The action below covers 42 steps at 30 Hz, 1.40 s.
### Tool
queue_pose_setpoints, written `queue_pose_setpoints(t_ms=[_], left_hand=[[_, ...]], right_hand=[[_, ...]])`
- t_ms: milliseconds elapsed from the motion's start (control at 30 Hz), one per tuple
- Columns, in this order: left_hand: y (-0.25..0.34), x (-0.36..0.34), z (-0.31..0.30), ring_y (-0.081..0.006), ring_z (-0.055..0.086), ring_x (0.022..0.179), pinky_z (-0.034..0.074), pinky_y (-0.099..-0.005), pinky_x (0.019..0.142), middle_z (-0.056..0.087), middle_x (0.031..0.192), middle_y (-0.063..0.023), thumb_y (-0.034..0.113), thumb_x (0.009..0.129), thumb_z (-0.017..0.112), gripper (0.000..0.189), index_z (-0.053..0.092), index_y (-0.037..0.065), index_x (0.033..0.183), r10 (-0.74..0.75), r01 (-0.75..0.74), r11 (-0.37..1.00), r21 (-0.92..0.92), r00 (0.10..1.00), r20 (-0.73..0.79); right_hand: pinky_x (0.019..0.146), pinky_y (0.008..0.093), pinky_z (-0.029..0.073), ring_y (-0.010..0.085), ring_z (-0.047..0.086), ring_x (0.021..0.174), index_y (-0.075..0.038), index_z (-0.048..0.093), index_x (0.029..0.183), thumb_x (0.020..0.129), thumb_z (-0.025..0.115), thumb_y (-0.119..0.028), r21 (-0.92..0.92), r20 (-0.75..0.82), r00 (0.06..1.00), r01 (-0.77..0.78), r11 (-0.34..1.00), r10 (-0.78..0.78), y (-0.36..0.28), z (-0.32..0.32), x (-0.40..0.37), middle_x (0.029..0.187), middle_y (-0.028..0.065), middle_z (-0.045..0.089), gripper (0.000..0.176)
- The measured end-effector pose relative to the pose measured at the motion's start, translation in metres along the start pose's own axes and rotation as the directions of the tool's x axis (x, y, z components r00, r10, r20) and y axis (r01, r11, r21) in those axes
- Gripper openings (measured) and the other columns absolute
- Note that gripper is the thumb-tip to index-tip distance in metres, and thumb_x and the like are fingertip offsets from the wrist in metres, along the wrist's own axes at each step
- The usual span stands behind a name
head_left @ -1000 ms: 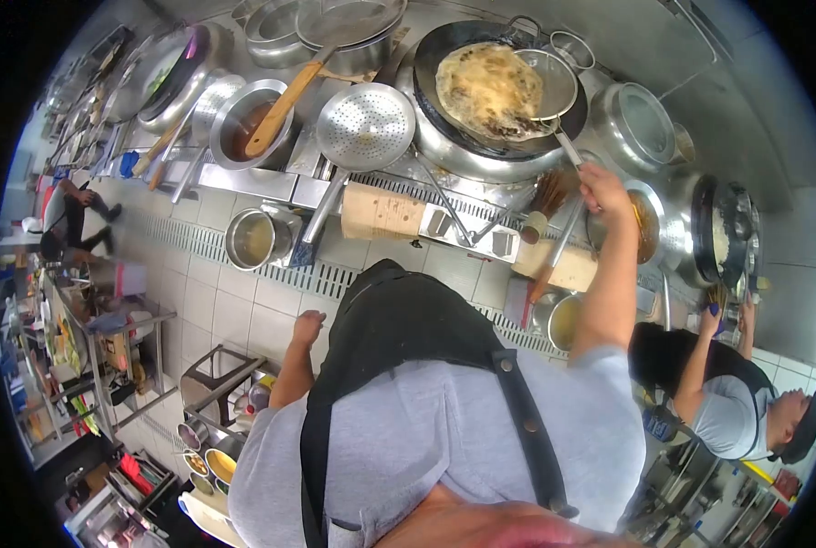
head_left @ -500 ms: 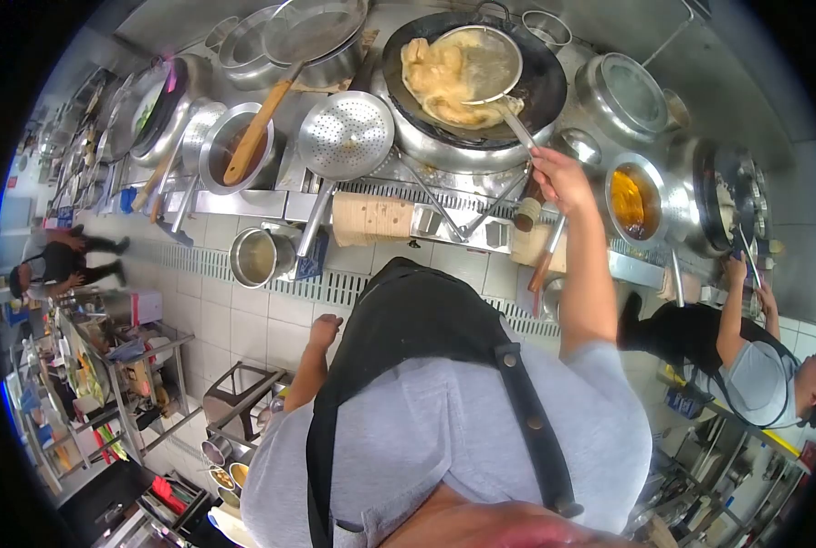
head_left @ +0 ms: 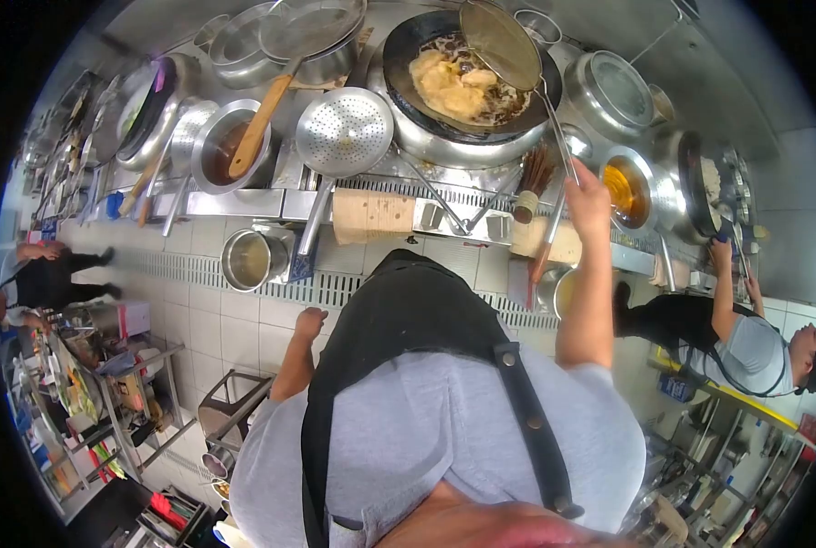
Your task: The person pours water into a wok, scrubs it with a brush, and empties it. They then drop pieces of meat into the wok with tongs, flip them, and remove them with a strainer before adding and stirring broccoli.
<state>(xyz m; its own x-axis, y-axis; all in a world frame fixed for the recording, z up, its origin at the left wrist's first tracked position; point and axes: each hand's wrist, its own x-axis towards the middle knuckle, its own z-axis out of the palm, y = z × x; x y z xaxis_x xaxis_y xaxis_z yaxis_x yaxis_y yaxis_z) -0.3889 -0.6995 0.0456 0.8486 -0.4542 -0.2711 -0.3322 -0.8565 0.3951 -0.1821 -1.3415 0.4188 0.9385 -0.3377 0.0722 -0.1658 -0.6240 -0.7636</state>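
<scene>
In the head view my right hand (head_left: 588,190) is wrapped round the metal handle of a mesh strainer (head_left: 502,41). The strainer is tilted over the right rim of a black wok (head_left: 401,57). Pale golden food (head_left: 453,84) lies in bubbling oil inside the wok. My left hand (head_left: 311,322) hangs low beside the apron, its fingers curled in, touching nothing that I can see. A perforated ladle (head_left: 345,132) rests on the stove left of the wok.
Left of the ladle stands a pot (head_left: 219,169) with a wooden-handled tool across it. A bowl of orange liquid (head_left: 625,190) is right of my forearm. A co-worker (head_left: 746,352) works at a wok far right; another person (head_left: 47,274) stands far left.
The strainer has lifted off the food and tilted to the right, with my right hand moving slightly right and down. The food now lies in visible bubbling oil.
</scene>
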Motion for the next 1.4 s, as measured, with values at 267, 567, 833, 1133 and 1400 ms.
queue_pose_setpoints(t_ms=[267, 567, 833, 1133, 1400], left_hand=[[-0.004, 0.007, 0.001, -0.0351, 0.066, 0.093, 0.054, -0.0497, 0.079, 0.066, 0.088, -0.0134, 0.011, 0.076, 0.070, 0.024, 0.071, 0.013, 0.100, 0.023, -0.023, 1.000, -0.002, 1.000, -0.020], [0.016, -0.007, -0.008, -0.0333, 0.066, 0.093, 0.054, -0.0476, 0.078, 0.067, 0.087, -0.0135, 0.021, 0.088, 0.064, 0.015, 0.071, 0.013, 0.098, -0.252, 0.257, 0.946, -0.196, 0.966, 0.050], [0.026, -0.052, 0.021, -0.0342, 0.065, 0.102, 0.053, -0.0473, 0.084, 0.069, 0.097, -0.0132, 0.015, 0.079, 0.072, 0.026, 0.071, 0.014, 0.105, -0.211, 0.215, 0.976, -0.027, 0.971, 0.109], [0.053, -0.037, -0.006, -0.0341, 0.064, 0.104, 0.053, -0.0456, 0.087, 0.070, 0.101, -0.0125, 0.016, 0.080, 0.072, 0.023, 0.070, 0.014, 0.103, -0.335, 0.342, 0.939, -0.030, 0.932, 0.136], [0.049, -0.019, 0.022, -0.0269, 0.067, 0.083, 0.053, -0.0422, 0.077, 0.069, 0.089, -0.0129, 0.028, 0.089, 0.068, 0.024, 0.067, 0.004, 0.087, -0.577, 0.501, 0.566, -0.654, 0.808, 0.120]], right_hand=[[0.077, 0.0326, 0.052, 0.0177, 0.066, 0.079, -0.009, 0.066, 0.133, 0.092, 0.063, -0.014, -0.078, 0.059, 0.995, 0.089, 0.993, -0.084, -0.034, 0.049, 0.016, 0.087, 0.0125, 0.071, 0.041], [0.099, 0.0436, 0.051, 0.0393, 0.066, 0.112, -0.009, 0.067, 0.130, 0.091, 0.059, -0.018, -0.156, 0.037, 0.998, 0.065, 0.986, -0.060, -0.057, 0.071, 0.066, 0.117, 0.0248, 0.069, 0.041], [0.101, 0.0452, 0.050, 0.0411, 0.064, 0.113, -0.011, 0.067, 0.130, 0.092, 0.057, -0.018, -0.299, 0.049, 0.992, 0.127, 0.946, -0.118, -0.050, 0.047, 0.082, 0.118, 0.0243, 0.068, 0.040], [0.095, 0.0385, 0.051, 0.0343, 0.069, 0.109, -0.011, 0.070, 0.126, 0.090, 0.062, -0.017, -0.253, 0.124, 0.965, 0.255, 0.933, -0.231, -0.020, -0.033, 0.072, 0.115, 0.0239, 0.071, 0.037], [0.055, 0.0352, 0.046, 0.0202, 0.059, 0.056, -0.005, 0.068, 0.127, 0.093, 0.063, -0.015, -0.259, 0.250, 0.949, -0.128, 0.957, 0.194, 0.003, -0.044, 0.090, 0.072, 0.0107, 0.066, 0.036]])
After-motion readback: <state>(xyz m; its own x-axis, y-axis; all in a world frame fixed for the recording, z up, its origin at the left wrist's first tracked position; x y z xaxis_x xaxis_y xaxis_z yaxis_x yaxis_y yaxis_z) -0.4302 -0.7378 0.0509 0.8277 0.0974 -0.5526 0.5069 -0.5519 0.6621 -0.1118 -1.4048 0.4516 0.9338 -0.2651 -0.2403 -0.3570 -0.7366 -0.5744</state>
